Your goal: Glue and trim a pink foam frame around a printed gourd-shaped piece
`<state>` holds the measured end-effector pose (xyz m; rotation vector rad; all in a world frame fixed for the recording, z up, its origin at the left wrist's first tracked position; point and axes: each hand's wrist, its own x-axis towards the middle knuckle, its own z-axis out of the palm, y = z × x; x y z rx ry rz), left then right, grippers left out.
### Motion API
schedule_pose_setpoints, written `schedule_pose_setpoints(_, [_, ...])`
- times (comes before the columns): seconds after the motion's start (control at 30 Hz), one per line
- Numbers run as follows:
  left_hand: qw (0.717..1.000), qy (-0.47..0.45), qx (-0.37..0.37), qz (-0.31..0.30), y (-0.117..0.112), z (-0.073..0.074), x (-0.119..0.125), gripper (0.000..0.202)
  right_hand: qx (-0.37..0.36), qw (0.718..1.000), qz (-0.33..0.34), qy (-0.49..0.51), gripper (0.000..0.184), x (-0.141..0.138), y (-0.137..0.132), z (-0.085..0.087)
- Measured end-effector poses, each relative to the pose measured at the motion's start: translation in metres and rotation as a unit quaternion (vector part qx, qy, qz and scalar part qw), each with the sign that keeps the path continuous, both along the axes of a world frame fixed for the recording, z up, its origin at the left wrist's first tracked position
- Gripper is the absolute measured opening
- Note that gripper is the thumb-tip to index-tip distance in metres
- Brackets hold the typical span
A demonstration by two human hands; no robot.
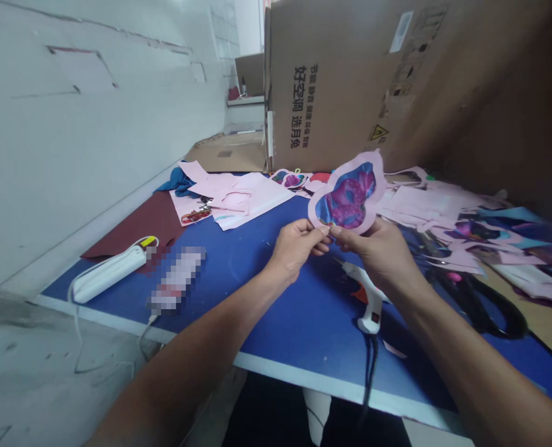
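Both hands hold up a gourd-shaped pink cutout (348, 194) with a purple and blue picture in its middle. My left hand (297, 245) pinches its lower left edge between thumb and fingers. My right hand (378, 251) pinches the lower edge right beside it, fingers closed. The cutout stands upright above the blue table (276, 298). A white glue gun (366, 295) lies on the table just under my right wrist, its black cord running off the front edge.
A white power strip (110, 273) lies at the table's left. Pink paper sheets (238, 198) and scraps are piled at the back and right. Black scissors (485, 304) rest at the right. A large cardboard box (350, 74) stands behind. A white wall runs along the left.
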<state>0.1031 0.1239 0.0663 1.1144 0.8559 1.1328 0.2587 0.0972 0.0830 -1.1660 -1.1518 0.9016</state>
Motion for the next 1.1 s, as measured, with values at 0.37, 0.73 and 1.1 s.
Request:
schedule_pose_setpoints(0.37, [0.999,0.009,-0.007,0.031,0.0025,0.0011,-0.0005,0.014,-0.009,1.0,0.003,0.002,0.029,0.0045,0.0056,-0.007])
schedule_pose_setpoints(0.73, [1.0,-0.009,0.0,0.014,0.0045,-0.002,-0.0016,0.017,-0.007,1.0,0.006,0.011,0.029,0.0027,0.0051,-0.0013])
schedule_pose_setpoints(1.1, [0.999,-0.025,0.0,0.027,0.0066,-0.0002,-0.0032,0.02,-0.004,1.0,0.016,0.016,0.031,0.0042,0.0044,-0.0006])
